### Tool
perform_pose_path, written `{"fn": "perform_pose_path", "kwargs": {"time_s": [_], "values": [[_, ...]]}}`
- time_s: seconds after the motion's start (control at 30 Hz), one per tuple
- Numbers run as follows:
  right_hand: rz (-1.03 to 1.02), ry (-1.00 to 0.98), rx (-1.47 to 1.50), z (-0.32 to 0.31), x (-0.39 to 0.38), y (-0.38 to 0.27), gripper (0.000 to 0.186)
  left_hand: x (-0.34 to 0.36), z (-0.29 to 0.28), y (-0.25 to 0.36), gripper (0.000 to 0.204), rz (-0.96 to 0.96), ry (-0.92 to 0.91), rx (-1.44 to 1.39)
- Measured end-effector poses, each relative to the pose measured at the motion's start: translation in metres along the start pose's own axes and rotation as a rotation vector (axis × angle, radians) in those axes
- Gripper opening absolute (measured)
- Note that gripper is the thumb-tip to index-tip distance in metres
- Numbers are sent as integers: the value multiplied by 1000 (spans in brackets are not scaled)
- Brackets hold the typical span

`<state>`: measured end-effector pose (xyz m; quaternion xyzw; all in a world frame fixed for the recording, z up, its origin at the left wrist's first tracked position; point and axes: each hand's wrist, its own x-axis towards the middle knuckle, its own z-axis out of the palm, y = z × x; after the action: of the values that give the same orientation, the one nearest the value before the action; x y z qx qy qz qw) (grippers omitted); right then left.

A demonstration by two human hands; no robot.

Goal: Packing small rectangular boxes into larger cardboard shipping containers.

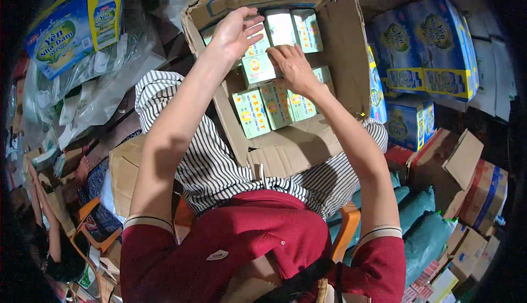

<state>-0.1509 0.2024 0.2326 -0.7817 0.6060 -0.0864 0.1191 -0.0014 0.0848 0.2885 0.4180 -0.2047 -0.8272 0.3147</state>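
An open brown cardboard carton (280, 157) rests on my lap, with several small pale green and white boxes (252, 113) packed inside. My right hand (296, 68) reaches into it, fingers closed around the right end of one small box (257, 71). That box lies turned differently from its neighbours, in the middle of the carton. Over the carton's far left part, my left hand (235, 33) is open with its fingers apart. It holds nothing that I can see, and its palm partly covers the small boxes beneath.
Blue and yellow cartons (422, 45) are stacked at the right, another (77, 28) at the upper left beside clear plastic wrapping (110, 83). Teal sacks (420, 215) and an open brown box (444, 160) stand at lower right. Another person's arm (49, 215) shows at far left.
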Motion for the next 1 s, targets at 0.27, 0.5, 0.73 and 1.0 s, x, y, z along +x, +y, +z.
{"fn": "perform_pose_path", "kwargs": {"time_s": [0.27, 0.5, 0.73, 1.0], "values": [[-33, 154, -142, 13, -22, -17, 43, -3, 4, -8, 29, -25, -69, 11], [-70, 132, -138, 18, -9, -6, 43, -1, 5, -9, 31, -50, -93, 4], [-49, 64, -157, 36, -10, -9, 45, 3, -1, -7, 26, -30, -66, -39], [-81, 124, -3, 44, -9, 2, 67, 13, 3, -17, 25, -32, -124, 14]]}}
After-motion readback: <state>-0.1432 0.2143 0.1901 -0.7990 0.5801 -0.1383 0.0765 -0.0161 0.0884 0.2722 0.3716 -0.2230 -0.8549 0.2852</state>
